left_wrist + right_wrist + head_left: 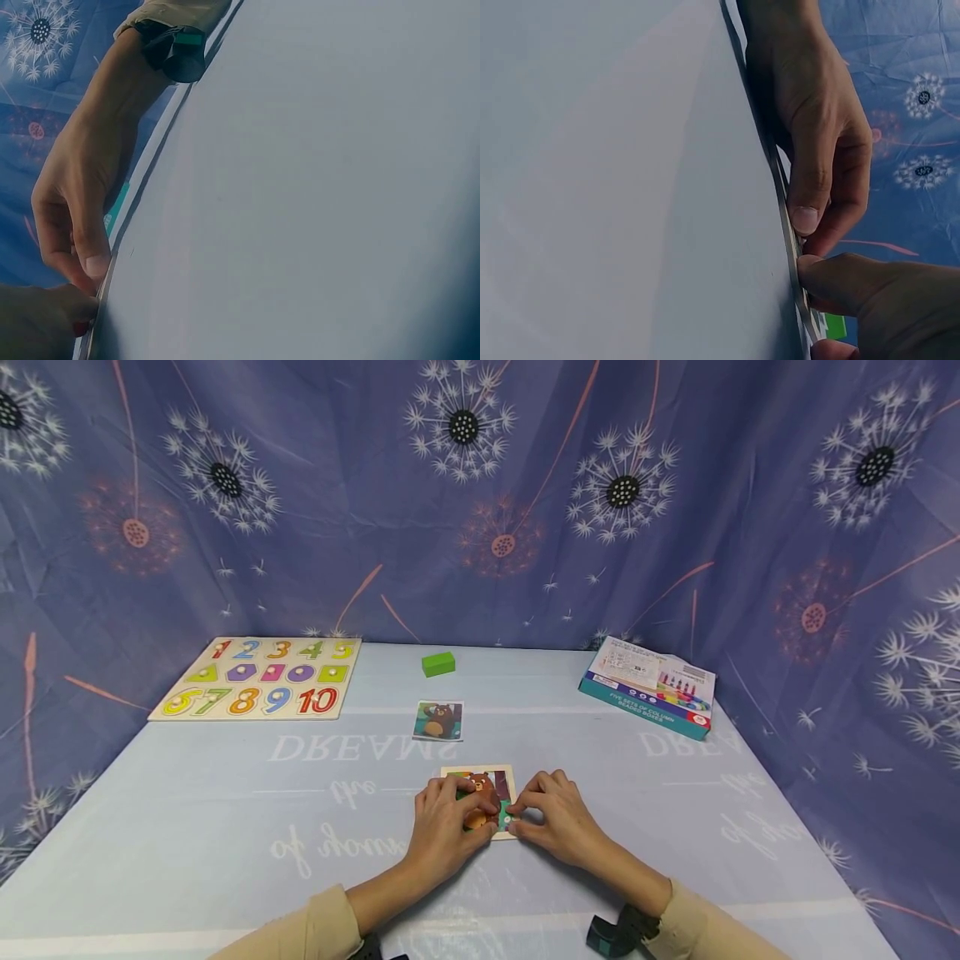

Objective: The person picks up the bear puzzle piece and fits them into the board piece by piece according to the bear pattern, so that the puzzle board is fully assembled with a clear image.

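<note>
A small bear jigsaw puzzle [483, 787] in a pale wooden tray [504, 768] lies on the table right before me. My left hand [446, 827] reaches over its left part with bent fingers, the thumb at the near edge. At the lower right, my right hand [558, 818] holds the puzzle's edge between thumb and index finger. Both sets of fingertips are close together there, as the left wrist view also shows with the right hand [82, 180] beyond. The hands hide much of the picture. In the right wrist view, the left hand's thumb [806, 219] is at the tray edge.
Behind the puzzle lies a bear picture card [438, 720], with a green block [438, 664] farther back. A wooden number board [255, 678] lies at the back left, and a boxed bead set [648, 685] at the back right. A dandelion-print curtain [480, 568] closes the back.
</note>
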### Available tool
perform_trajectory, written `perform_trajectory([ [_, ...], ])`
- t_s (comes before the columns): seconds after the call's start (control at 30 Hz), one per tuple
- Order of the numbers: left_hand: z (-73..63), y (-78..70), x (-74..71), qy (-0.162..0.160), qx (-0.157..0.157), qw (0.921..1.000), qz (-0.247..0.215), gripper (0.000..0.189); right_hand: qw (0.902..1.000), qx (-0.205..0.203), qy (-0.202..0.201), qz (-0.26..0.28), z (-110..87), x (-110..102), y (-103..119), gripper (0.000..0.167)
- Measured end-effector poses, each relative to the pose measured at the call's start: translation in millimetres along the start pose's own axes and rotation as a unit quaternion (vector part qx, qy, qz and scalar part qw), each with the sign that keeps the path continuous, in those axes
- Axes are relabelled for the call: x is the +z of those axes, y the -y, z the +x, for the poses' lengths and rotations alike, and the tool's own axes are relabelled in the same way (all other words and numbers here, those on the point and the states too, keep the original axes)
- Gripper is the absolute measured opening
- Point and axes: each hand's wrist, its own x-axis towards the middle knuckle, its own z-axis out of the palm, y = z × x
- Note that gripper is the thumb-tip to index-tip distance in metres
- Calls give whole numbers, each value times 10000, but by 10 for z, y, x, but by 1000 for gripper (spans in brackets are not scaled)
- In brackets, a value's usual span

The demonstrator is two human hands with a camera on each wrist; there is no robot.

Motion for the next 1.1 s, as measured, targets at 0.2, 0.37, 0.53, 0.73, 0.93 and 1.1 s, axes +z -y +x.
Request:
perform_trajectory([
  [0.2, 2, 5, -16, 54, 63, 9998, 166, 10, 9999, -118, 27, 0, 14, -3, 12, 10],
  [0.37, 12, 4, -23, 57, 88, 9996, 245, 9, 9999, -106, 4, -2, 21, -6, 18, 10],
  [0.53, 5, 4, -18, 102, -25, 9999, 123, 9, 10000, -73, -28, 7, 14, 11, 21, 10],
  [0.73, 16, 6, -15, 92, -112, 9999, 32, 11, 9999, 101, 12, 84, 23, 19, 10, 13],
  [0.93, 17, 4, -11, 117, -142, 9998, 21, 11, 9996, 236, 79, 159, 20, 29, 5, 14],
  [1.1, 17, 0, -6, 127, -167, 9998, -6, 11, 9993, 280, 52, 247, 11, 17, 2, 16],
])
